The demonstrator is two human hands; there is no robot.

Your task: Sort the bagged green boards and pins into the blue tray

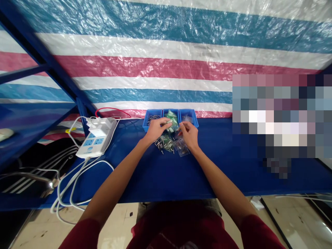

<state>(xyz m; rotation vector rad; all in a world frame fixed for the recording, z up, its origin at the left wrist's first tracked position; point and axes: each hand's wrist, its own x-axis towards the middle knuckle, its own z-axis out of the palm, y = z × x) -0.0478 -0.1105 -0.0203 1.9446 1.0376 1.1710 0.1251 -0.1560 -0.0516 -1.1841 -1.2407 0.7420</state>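
Three small blue bins stand side by side at the back of the table. Metal screws [153,118] fill the left bin [145,125], green-tinted plastic packets [171,116] are heaped in the middle one, and clear bags [187,119] lie in the right bin [195,121]. My left hand [156,129] is closed in a pinch at the middle bin, with something small and whitish at its fingertips. My right hand [190,135] pinches a clear plastic bag [178,133]. Below my hands lie a loose pile of screws [164,144] and another clear bag [182,148] with small parts inside.
A white power strip [93,143] with plugged-in adapters [100,126] and looping white cables [74,176] occupies the left of the blue table [160,183]. Blue metal frame bars [62,83] rise at left. Striped plastic sheeting [155,65] hangs behind. The right side is pixelated.
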